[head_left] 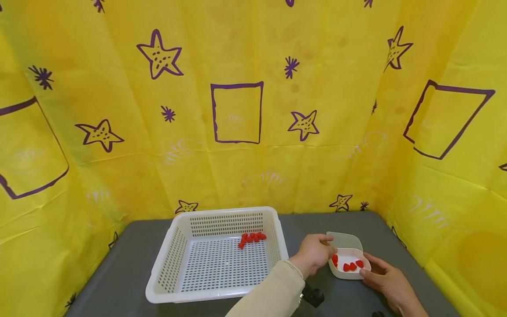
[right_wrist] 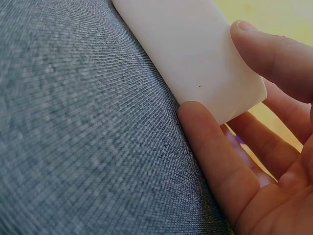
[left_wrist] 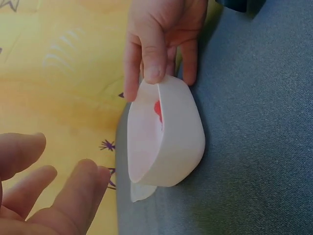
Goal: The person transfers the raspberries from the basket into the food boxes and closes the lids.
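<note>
Near the right edge of the tabletop, we clamp our right hand's fingers on the box holding red pieces, our left hand's fingers apart beside it.

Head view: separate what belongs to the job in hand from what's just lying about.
Likely the job:
white box, held in the right grip
red pieces in the box
white basket
red pieces in the basket

Just around it:
yellow patterned curtain
grey table, merely support
</note>
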`<state>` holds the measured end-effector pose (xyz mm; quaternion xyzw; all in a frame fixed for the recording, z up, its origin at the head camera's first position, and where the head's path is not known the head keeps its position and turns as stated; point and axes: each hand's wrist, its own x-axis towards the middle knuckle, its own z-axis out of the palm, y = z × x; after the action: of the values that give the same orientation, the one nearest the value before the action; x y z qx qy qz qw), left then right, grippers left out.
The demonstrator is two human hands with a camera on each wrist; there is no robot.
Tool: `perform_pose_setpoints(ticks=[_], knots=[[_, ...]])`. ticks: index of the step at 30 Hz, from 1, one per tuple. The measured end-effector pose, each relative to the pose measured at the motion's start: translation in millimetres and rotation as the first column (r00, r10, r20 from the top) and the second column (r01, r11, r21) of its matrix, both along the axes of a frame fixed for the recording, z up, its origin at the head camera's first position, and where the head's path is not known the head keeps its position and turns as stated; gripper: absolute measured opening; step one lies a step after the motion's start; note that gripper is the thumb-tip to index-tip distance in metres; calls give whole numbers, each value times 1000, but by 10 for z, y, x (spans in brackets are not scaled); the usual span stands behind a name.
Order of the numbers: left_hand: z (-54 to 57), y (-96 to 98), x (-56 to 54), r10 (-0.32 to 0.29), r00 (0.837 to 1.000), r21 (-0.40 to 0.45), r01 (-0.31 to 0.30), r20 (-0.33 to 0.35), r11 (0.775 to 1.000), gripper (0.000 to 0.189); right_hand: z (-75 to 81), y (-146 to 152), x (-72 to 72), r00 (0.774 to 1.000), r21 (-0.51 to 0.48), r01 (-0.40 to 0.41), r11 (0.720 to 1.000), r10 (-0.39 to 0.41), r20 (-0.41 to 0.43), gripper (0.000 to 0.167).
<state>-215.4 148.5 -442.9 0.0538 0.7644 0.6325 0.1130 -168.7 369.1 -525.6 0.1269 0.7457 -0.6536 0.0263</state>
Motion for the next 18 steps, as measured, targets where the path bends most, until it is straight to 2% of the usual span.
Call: perform_pose_setpoints(ticks=[3, 5, 7, 9, 11, 13, 15, 17, 18], knots=[[65, -5, 13, -15, 999, 69, 13, 34, 998, 26, -17, 16, 3, 1000, 3, -3, 1000, 3, 2, 76], [153, -42, 7, -41, 998, 99, 36, 52, 994, 30, -24, 19, 9, 1000, -2, -2, 1000, 2, 7, 76], [283, -139, -18, -92, 994, 129, 84, 65, 988, 38, -27, 20, 13, 1000, -4, -4, 1000, 4, 12, 76], [415, -296, -89, -173, 983, 156, 161, 62, 974, 50, -27, 19, 11, 1000, -4, -2, 1000, 2, 17, 76], [539, -515, -190, -283, 959, 174, 273, 33, 946, 63, -29, 17, 5, 1000, -7, 0, 1000, 0, 20, 76], [622, -773, -324, -396, 918, 210, 388, -3, 898, 74, -27, 20, -5, 1000, -5, 2, 1000, -2, 23, 77], [662, -1060, -465, -487, 872, 203, 485, -46, 851, 79, -22, 18, -13, 1000, -4, 2, 1000, -2, 22, 77], [655, -1357, -600, -532, 843, 154, 538, -79, 829, 79, -16, 21, -20, 1000, -3, 0, 1000, 0, 21, 78], [637, -1503, -661, -541, 837, 130, 548, -84, 826, 78, -12, 23, -23, 1000, -2, -2, 1000, 2, 20, 79]])
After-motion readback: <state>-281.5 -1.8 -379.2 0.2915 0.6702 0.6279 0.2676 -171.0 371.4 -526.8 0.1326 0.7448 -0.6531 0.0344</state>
